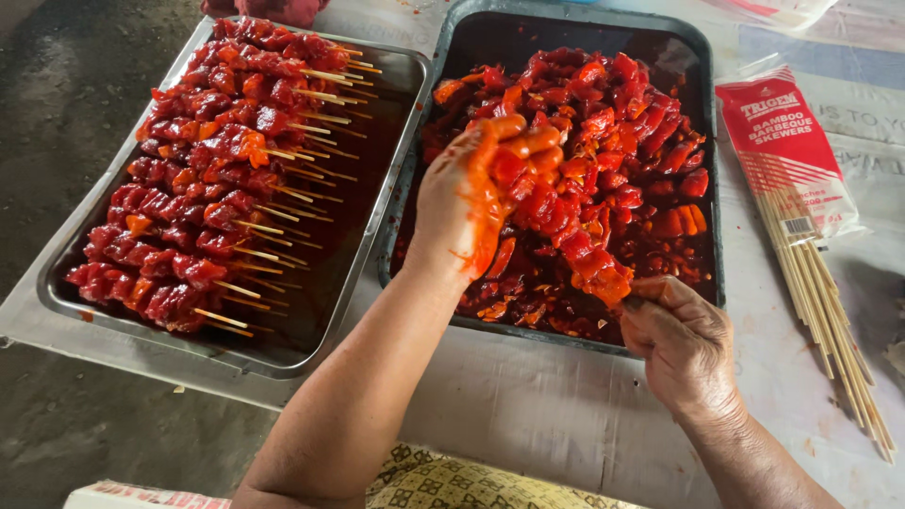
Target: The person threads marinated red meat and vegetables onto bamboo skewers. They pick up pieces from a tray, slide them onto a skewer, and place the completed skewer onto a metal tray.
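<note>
My left hand (471,193), smeared with red sauce, grips pieces of marinated meat strung along a skewer that slants down toward my right hand. Above the near rim of the dark tray (702,57), my right hand (681,341) pinches the lower end of that meat skewer (575,247). The dark tray holds a heap of loose red marinated meat (632,141) in sauce. To the left, a steel tray (311,311) carries several finished meat skewers (198,179) laid side by side, stick ends pointing right.
A torn red-and-clear packet of bamboo skewers (801,188) lies right of the dark tray, sticks spilling toward the near edge. Trays rest on pale paper-covered table (528,405). Patterned cloth (443,481) is at the bottom.
</note>
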